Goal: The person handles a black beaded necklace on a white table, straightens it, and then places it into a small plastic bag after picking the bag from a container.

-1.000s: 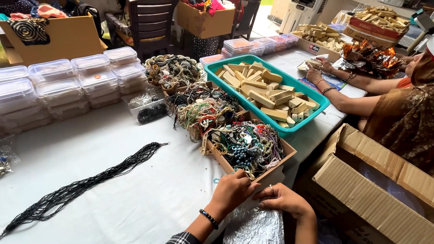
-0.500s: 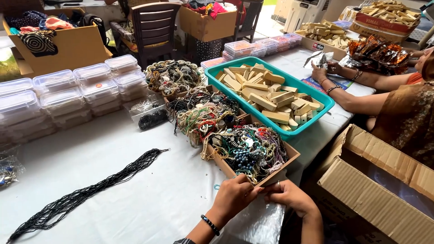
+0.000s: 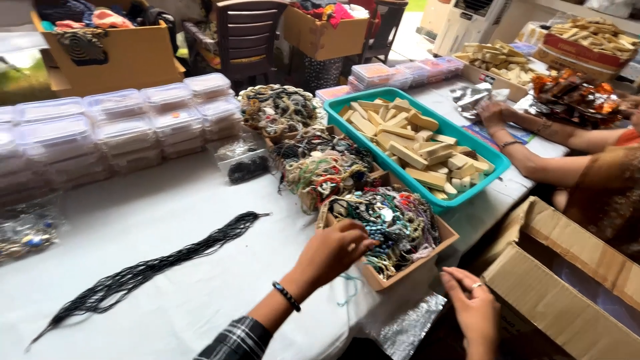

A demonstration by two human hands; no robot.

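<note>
My left hand (image 3: 337, 250), with a black bracelet on the wrist, reaches into a shallow cardboard box (image 3: 407, 273) heaped with coloured bead necklaces (image 3: 393, 223). Its fingers curl on a strand at the near left of the heap, and a thin teal thread hangs under the palm. My right hand (image 3: 473, 310), wearing a ring, hovers flat and empty just below the box's near corner, above a crinkled silver foil bag (image 3: 403, 327).
Behind stand more bead-filled boxes (image 3: 320, 170), a teal tray (image 3: 480, 187) of wooden blocks and stacked clear plastic boxes (image 3: 127, 130). A black bead bundle (image 3: 153, 270) lies on the white table. An open carton (image 3: 560, 280) sits right. Another person's arms (image 3: 533, 143) work across the table.
My left hand rose from the table's front edge into the bead box. My right hand parted from it and sank toward the right. The view moved closer.
</note>
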